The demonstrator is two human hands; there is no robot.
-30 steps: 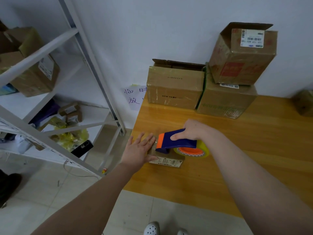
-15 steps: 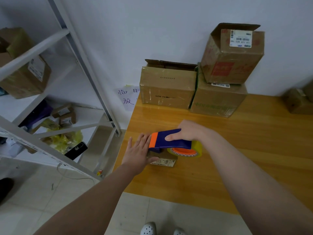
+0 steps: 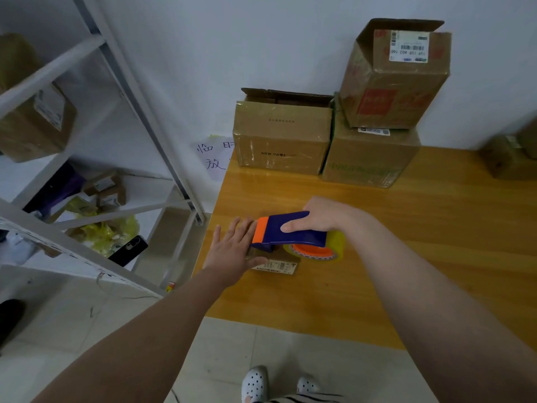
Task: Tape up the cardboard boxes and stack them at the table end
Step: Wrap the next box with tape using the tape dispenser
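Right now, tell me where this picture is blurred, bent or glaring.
Head view: the shelf posts lean and splay from the wide lens; the box on the shelf and the box at the right edge are smeared; the tape dispenser, left hand and right hand are fairly sharp; light is even, with a soft sheen on the table and no hard glare.

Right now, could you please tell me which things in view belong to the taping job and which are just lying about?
Job: small box, pressed by the left hand; tape dispenser, gripped by the right hand; stacked boxes on the table.
Lying about: phone and yellow bags on the shelf rack; handwritten note.
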